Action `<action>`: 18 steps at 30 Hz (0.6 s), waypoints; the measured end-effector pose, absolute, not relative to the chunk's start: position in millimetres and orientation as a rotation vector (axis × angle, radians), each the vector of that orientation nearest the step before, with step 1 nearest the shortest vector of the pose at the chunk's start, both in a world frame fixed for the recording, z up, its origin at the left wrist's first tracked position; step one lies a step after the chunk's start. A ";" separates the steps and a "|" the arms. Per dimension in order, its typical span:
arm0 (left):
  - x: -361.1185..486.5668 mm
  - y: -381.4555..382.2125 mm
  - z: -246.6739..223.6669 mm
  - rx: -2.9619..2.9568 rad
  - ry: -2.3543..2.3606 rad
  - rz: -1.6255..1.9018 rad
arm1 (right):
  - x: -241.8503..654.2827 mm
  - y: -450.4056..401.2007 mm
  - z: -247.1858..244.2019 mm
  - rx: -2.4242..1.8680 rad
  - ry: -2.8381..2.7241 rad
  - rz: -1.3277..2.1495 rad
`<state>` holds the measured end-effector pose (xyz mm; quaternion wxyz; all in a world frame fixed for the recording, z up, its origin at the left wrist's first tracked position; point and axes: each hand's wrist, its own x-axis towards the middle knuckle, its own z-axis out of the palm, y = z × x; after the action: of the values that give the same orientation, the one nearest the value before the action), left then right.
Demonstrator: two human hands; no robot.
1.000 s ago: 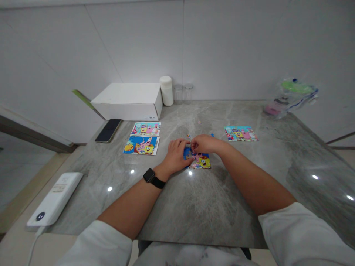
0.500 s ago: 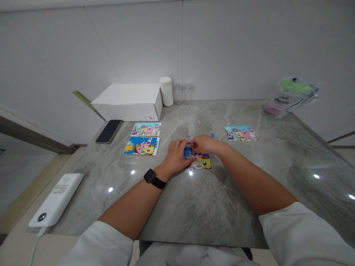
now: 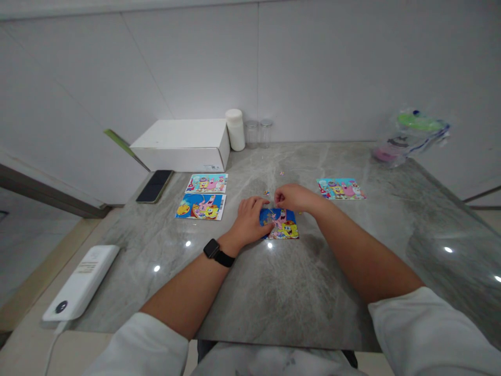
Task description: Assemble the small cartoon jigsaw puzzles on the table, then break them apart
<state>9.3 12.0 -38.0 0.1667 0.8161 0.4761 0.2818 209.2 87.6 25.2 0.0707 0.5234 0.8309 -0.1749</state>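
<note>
A blue cartoon picture puzzle (image 3: pixel 285 224) lies flat on the table in front of me. My left hand (image 3: pixel 251 219) rests along its left edge, palm down with thumb and fingers apart, the thumb on the picture. Just past the puzzle's far edge is my right hand (image 3: pixel 291 198), its fingers curled together in a pinch. Whatever may be between those fingertips is hidden. A small loose piece (image 3: pixel 266 192) lies beyond my left fingertips, and another small piece (image 3: pixel 282 173) is farther back.
Two cartoon cards, one light blue (image 3: pixel 207 183) and one dark blue (image 3: pixel 201 207), lie to the left. A similar card (image 3: pixel 341 189) is at right. Behind stand a white box (image 3: pixel 180 146), white bottle (image 3: pixel 235 130) and clear jars (image 3: pixel 265 134). A phone (image 3: pixel 155 186) lies left.
My right hand has drawn back slightly to the right from the puzzle's top edge, uncovering more of the picture. It now covers the spot where a blue piece lay. My left hand stays put.
</note>
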 end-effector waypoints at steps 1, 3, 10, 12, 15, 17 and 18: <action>9.3 12.3 -38.5 2.319 1.356 0.811 | 210.8 88.4 25.5 1.586 2.496 -0.531; 9.3 13.1 -39.3 2.305 1.365 0.835 | 212.2 88.9 24.9 1.581 2.486 -0.534; 8.5 13.4 -39.1 2.289 1.353 0.863 | 206.3 85.5 20.8 1.519 2.444 -0.539; 8.5 13.3 -38.8 2.303 1.347 0.846 | 204.2 84.5 20.5 1.519 2.438 -0.517; 8.6 13.3 -38.7 2.332 1.335 0.828 | 201.5 82.5 21.0 1.510 2.419 -0.484; 8.6 13.1 -38.4 2.352 1.330 0.809 | 200.5 81.5 21.8 1.491 2.405 -0.485; 8.6 12.9 -38.0 2.361 1.330 0.796 | 200.2 81.1 22.3 1.482 2.400 -0.489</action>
<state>8.6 12.9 -38.0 0.1581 0.8254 0.4650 0.2782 200.2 81.1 22.3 0.1389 0.5126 0.8302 -0.1692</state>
